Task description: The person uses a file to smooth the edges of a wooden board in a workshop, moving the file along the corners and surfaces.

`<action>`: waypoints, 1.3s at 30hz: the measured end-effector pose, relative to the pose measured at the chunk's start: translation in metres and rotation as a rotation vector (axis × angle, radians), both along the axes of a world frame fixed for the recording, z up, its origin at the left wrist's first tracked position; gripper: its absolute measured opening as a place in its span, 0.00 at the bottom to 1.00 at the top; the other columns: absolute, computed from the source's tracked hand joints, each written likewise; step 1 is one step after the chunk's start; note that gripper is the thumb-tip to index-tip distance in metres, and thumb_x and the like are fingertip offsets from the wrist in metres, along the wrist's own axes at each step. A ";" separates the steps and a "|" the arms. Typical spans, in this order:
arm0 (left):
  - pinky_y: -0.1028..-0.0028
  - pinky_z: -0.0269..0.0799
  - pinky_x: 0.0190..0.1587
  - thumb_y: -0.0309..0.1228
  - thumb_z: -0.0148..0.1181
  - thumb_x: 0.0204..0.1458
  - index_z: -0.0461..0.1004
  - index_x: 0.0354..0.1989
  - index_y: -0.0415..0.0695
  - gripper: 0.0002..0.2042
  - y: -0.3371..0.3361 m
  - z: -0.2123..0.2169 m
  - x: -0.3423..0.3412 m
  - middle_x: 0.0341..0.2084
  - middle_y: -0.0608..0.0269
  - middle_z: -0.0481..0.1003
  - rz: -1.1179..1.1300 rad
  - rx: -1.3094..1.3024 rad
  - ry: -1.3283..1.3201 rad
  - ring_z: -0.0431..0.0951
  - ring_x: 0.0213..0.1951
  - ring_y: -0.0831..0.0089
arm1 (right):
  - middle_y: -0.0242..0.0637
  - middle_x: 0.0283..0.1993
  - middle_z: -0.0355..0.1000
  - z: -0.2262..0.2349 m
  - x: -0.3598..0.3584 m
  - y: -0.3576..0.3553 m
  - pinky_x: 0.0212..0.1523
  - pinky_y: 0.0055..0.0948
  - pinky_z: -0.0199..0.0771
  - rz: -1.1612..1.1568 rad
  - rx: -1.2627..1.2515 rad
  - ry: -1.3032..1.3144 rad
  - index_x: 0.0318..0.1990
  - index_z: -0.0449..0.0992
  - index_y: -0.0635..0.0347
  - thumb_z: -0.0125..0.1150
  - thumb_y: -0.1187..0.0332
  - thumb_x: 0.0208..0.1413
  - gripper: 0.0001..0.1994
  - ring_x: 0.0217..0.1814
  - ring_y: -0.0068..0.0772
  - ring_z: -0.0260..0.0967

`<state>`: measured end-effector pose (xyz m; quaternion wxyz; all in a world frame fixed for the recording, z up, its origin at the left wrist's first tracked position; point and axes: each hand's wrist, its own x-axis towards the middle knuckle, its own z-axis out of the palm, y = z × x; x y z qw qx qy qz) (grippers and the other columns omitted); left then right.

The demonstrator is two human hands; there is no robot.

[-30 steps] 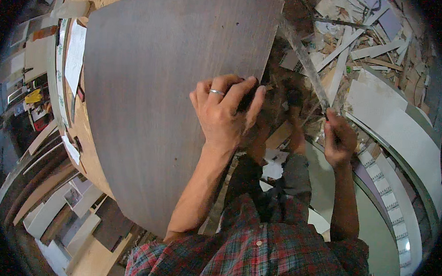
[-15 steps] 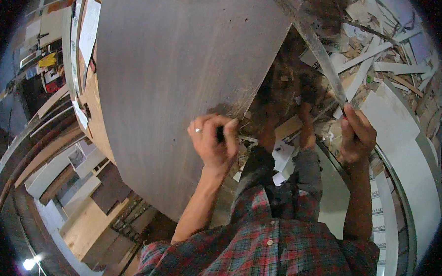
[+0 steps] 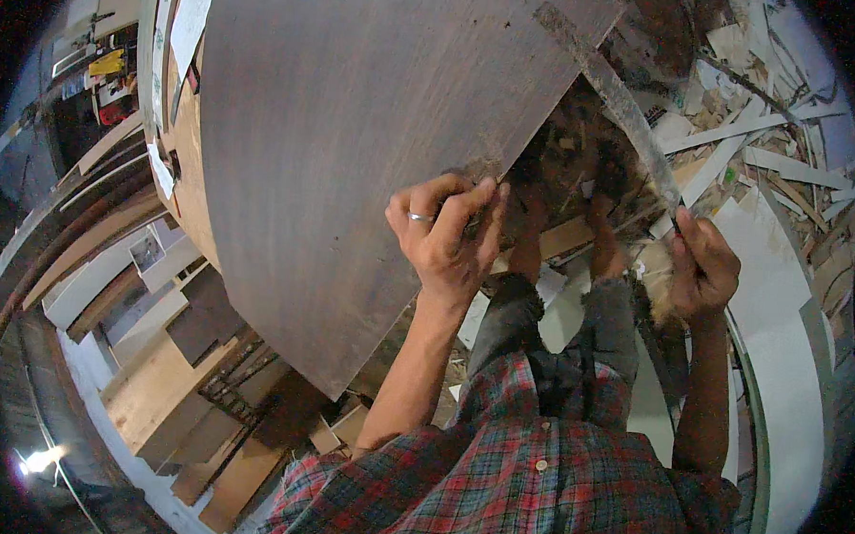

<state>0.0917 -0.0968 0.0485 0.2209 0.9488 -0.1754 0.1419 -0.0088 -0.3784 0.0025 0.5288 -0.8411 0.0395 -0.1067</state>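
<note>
A large brown wood-grain panel (image 3: 328, 148) lies in front of me, its right edge slanting toward my legs. My left hand (image 3: 448, 232), with a ring on one finger, is closed at that edge, fingertips and thumb drawn together. Whatever is between them, if anything, is hidden. Just beyond the fingertips the panel carries a brownish dusty patch (image 3: 477, 166). On the right, my right hand (image 3: 704, 265) grips the near end of a long, narrow, flat grey strip (image 3: 635, 114), stained and dusty. Its far end lies over the panel's far right corner; its exact kind I cannot make out.
Wood offcuts and white strips (image 3: 775, 163) litter the floor at the far right. Large white boards (image 3: 779, 311) stand beside my right arm. To the left are stacked boards and box-like pieces (image 3: 155, 379). My bare feet (image 3: 608, 251) are below the panel's right edge.
My left hand has moved right and away from me to the panel edge, its fingers drawing together. The strip's far end now shows over the panel's corner; the whole view has shifted slightly.
</note>
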 end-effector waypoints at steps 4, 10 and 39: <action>0.66 0.62 0.43 0.29 0.78 0.41 0.80 0.28 0.49 0.10 -0.005 -0.002 -0.001 0.34 0.64 0.77 0.073 -0.051 0.017 0.72 0.37 0.66 | 0.38 0.28 0.72 -0.001 0.002 -0.010 0.29 0.30 0.69 0.063 -0.016 -0.013 0.56 0.81 0.57 0.62 0.75 0.58 0.17 0.26 0.35 0.69; 0.60 0.68 0.51 0.36 0.80 0.38 0.79 0.35 0.45 0.18 -0.018 0.007 0.032 0.44 0.52 0.75 0.096 0.001 0.145 0.72 0.49 0.54 | 0.39 0.31 0.75 0.016 0.000 -0.018 0.26 0.31 0.71 0.175 -0.135 0.114 0.55 0.82 0.50 0.65 0.76 0.55 0.19 0.26 0.37 0.73; 0.39 0.30 0.74 0.55 0.77 0.36 0.49 0.77 0.56 0.58 0.003 0.029 0.107 0.77 0.43 0.39 -0.329 0.147 0.564 0.33 0.77 0.40 | 0.38 0.31 0.73 -0.002 -0.009 -0.036 0.27 0.30 0.73 0.177 -0.132 0.031 0.55 0.81 0.56 0.67 0.85 0.48 0.24 0.26 0.33 0.71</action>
